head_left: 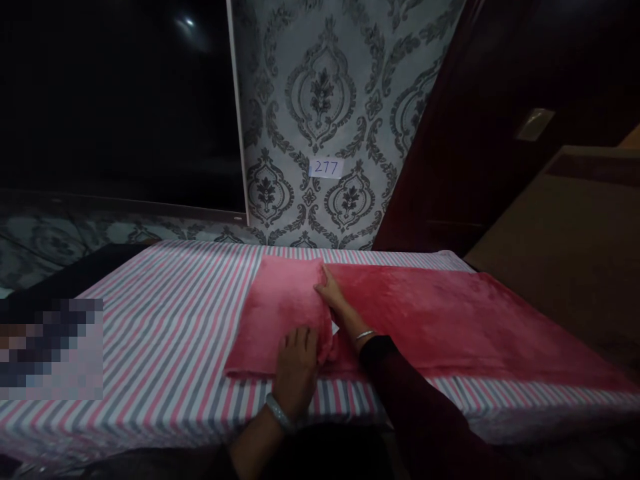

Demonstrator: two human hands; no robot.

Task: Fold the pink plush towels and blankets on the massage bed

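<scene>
A pinkish-red plush blanket (425,320) lies spread lengthwise, its left end folded over into a thicker layered section (280,293). Palm down, my left hand (299,363) rests on the near right part of that section, fingers stretched out over the fabric. Farther back, my right hand (333,293) grips the section's right edge close to the far corner, thumb on top and the other fingers along the side. Between my hands, a small white tag (335,327) sticks out at the folded edge.
Beneath the blanket is a striped sheet (165,320) in pink, grey and white, covering a raised flat surface. A large dark screen (120,107) stands behind on the left. Patterned wallpaper carries a paper marked 277 (326,167). A dark red door-like panel (450,147) and a brown board (560,253) are at right.
</scene>
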